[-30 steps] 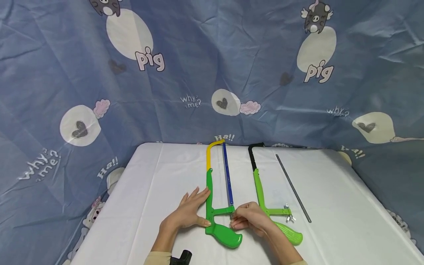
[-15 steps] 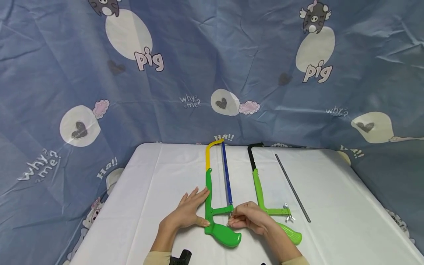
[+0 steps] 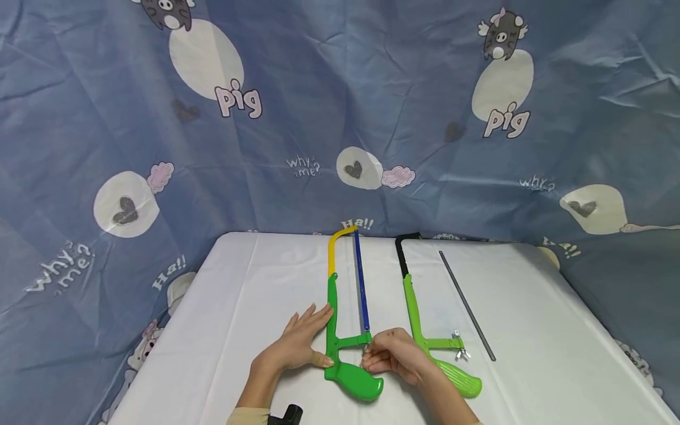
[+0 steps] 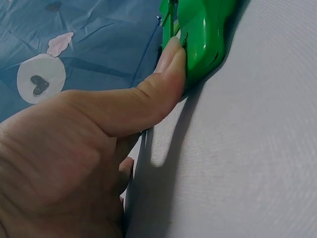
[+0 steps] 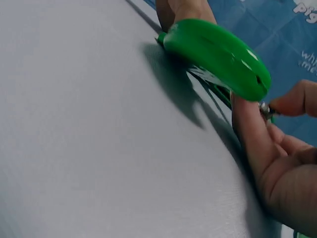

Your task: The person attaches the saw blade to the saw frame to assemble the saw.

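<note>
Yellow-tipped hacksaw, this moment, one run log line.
left hand rests on yellow-tipped hacksaw | right hand pinches metal fastener | blue blade spans that hacksaw | lime hacksaw bladeless | dark strip farther right

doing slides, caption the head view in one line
Left hand on a green-and-yellow hacksaw, right hand pinching its metal fitting, a second hacksaw alongside.

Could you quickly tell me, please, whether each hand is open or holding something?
Left hand: open, fingers spread, resting on the green-and-yellow saw.
Right hand: closed, pinching a small metal piece on that saw.
</note>
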`<state>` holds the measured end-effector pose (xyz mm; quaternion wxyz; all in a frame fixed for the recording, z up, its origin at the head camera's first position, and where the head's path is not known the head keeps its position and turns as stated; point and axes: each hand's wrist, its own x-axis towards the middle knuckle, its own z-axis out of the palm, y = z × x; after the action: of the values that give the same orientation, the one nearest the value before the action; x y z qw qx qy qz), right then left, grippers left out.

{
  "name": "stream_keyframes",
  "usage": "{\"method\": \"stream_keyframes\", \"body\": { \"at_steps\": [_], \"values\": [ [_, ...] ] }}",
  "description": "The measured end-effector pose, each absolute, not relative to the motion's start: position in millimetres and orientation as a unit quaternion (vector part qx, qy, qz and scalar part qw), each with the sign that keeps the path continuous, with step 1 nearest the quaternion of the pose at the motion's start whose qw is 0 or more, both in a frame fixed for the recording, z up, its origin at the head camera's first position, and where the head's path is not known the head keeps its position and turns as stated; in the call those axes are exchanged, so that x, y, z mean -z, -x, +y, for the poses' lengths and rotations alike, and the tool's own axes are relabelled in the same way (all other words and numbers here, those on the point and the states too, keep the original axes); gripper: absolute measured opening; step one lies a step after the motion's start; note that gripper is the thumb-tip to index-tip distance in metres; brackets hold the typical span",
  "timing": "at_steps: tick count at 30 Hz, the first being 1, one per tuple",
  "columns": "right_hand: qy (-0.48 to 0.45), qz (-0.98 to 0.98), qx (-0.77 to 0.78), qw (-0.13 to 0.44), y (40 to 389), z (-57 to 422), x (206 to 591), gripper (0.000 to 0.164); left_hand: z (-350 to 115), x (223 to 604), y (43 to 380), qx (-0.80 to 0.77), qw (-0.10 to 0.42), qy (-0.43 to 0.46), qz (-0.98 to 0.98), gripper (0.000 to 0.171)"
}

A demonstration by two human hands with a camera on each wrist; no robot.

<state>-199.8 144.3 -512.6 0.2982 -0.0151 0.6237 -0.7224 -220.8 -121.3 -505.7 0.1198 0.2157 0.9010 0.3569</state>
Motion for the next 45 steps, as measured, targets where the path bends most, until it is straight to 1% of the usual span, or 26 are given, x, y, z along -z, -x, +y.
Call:
{"method": "stream_keyframes", "body": {
  "at_steps": [3,8,10,14,18,21,23,27,31,35,39,40,42,45],
  "values": [
    [0.006,0.677,0.687,0.264,194.0,140.3,508.2,0.024,-120.2,505.2,220.5,-0.356,0.124,-0.216,0.901,0.111],
    [0.003,0.782,0.592,0.195,189.1,135.6,498.3,0.017,-118.4,503.1,222.4,-0.355,0.125,-0.216,0.901,0.110],
    [0.005,0.819,0.548,0.169,188.1,134.1,495.8,0.017,-118.7,502.8,222.8,-0.356,0.125,-0.216,0.901,0.110],
    [0.031,0.886,0.447,0.122,185.5,132.5,491.8,0.025,-121.4,504.7,221.8,-0.350,0.123,-0.215,0.904,0.110],
    [0.065,0.932,0.349,0.072,183.3,130.0,488.1,0.037,-123.8,506.6,221.1,-0.344,0.118,-0.210,0.907,0.112],
    [0.081,0.945,0.312,0.050,183.3,128.8,486.7,0.041,-123.1,506.4,221.6,-0.346,0.116,-0.201,0.909,0.111],
    [0.089,0.948,0.304,0.043,183.7,129.1,486.6,0.040,-121.5,505.7,221.7,-0.353,0.116,-0.194,0.908,0.109],
    [0.104,0.948,0.299,0.036,184.8,131.7,486.4,0.035,-118.9,505.0,221.7,-0.355,0.119,-0.185,0.909,0.106],
    [0.113,0.950,0.291,0.025,186.5,134.4,486.1,0.029,-116.5,503.6,221.7,-0.349,0.116,-0.181,0.912,0.098],
    [0.125,0.950,0.288,-0.005,192.9,136.8,484.0,0.023,-113.2,502.0,222.2,-0.343,0.095,-0.175,0.918,0.086],
    [0.131,0.948,0.285,-0.058,201.9,141.0,481.4,0.009,-110.3,502.3,222.6,-0.334,0.053,-0.154,0.928,0.074],
    [0.130,0.947,0.286,-0.071,203.8,142.6,480.6,0.009,-110.0,502.6,223.1,-0.333,0.038,-0.147,0.931,0.071],
    [0.126,0.945,0.288,-0.095,206.7,146.7,479.2,0.018,-109.9,502.4,224.5,-0.333,0.006,-0.131,0.934,0.066],
    [0.118,0.943,0.290,-0.111,210.2,154.1,477.2,0.030,-110.4,500.0,227.8,-0.325,-0.043,-0.127,0.936,0.061]
  ]
}}
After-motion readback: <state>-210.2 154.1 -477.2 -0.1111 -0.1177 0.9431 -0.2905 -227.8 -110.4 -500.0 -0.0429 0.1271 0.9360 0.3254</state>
